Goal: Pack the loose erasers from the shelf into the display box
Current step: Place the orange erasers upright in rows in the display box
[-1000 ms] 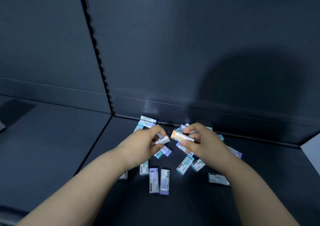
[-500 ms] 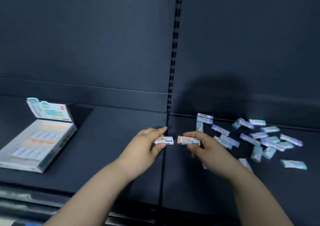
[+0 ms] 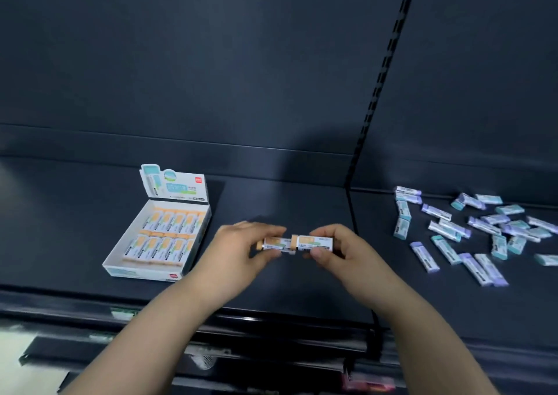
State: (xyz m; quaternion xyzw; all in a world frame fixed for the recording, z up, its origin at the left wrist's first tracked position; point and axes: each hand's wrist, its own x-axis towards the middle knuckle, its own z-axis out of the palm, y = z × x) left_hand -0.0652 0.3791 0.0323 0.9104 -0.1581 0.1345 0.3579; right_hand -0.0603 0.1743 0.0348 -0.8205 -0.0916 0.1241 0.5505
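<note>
My left hand (image 3: 238, 252) pinches one orange-and-white eraser (image 3: 276, 242) above the shelf's middle. My right hand (image 3: 338, 252) grips a second orange eraser (image 3: 315, 242), and the two erasers meet end to end. The white display box (image 3: 157, 269) lies to the left with its lid flap upright. Two rows of orange erasers (image 3: 163, 234) fill it. Several loose teal and purple erasers (image 3: 471, 231) are scattered on the shelf to the right.
The dark shelf (image 3: 287, 286) has a back wall and a slotted upright post (image 3: 380, 92) dividing two bays. Its front edge (image 3: 241, 325) runs below my wrists. A lower shelf rail shows underneath.
The view has swung left, so the display box now sits close to my hands and the loose pile lies farther right. Both hands carried their erasers leftward and brought them together.
</note>
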